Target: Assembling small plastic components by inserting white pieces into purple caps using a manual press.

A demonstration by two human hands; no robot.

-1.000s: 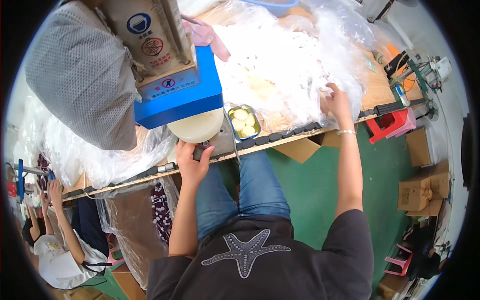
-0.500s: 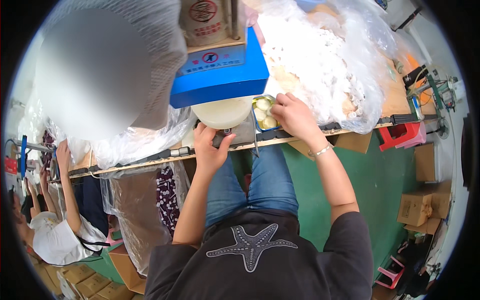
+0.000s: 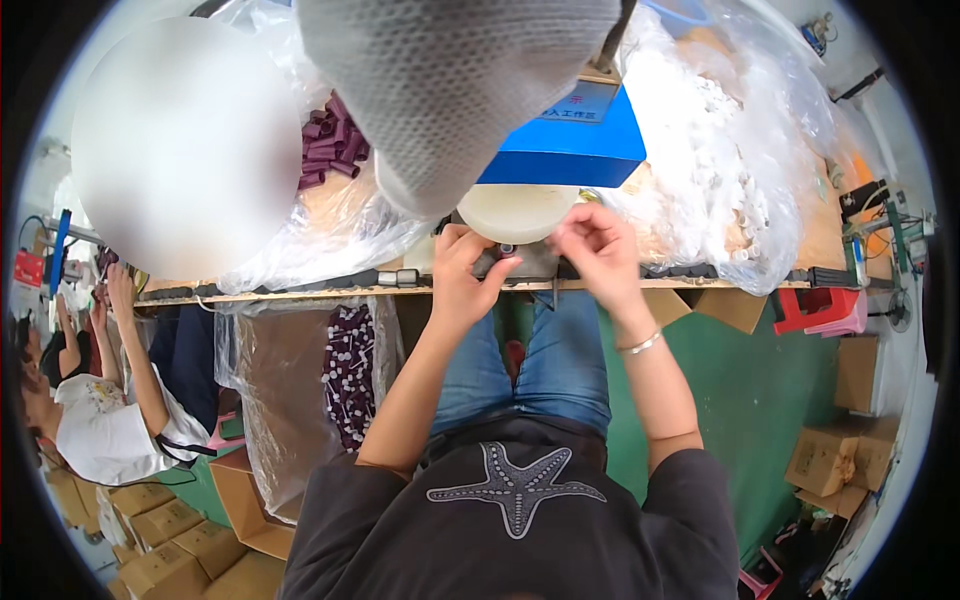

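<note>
Below the blue housing [image 3: 575, 155] of a bench machine sits a round, cream-white pad [image 3: 525, 212]. At the pad's near edge stands a small dark tube [image 3: 507, 251]. My left hand [image 3: 462, 285] has its fingers and thumb closed around this tube. My right hand [image 3: 603, 255] is just to the right of the pad, fingers curled into a pinch. It is slightly blurred, and whatever its fingertips hold cannot be made out. Behind it, the yellow-edged tin [image 3: 590, 196] of round white pieces is almost fully hidden.
White small parts [image 3: 700, 140] lie heaped on plastic sheeting at right. Maroon tubes [image 3: 335, 145] are piled at left. Grey mesh fabric [image 3: 450, 80] blocks part of the machine. A plastic-lined box [image 3: 350, 380] holds maroon-and-white pieces below the table edge. A co-worker [image 3: 120, 420] sits at left.
My right hand has come left from the tin of white pieces to the pad's side. My left hand keeps its hold on the tube. The whole view has shifted, uncovering the maroon pile.
</note>
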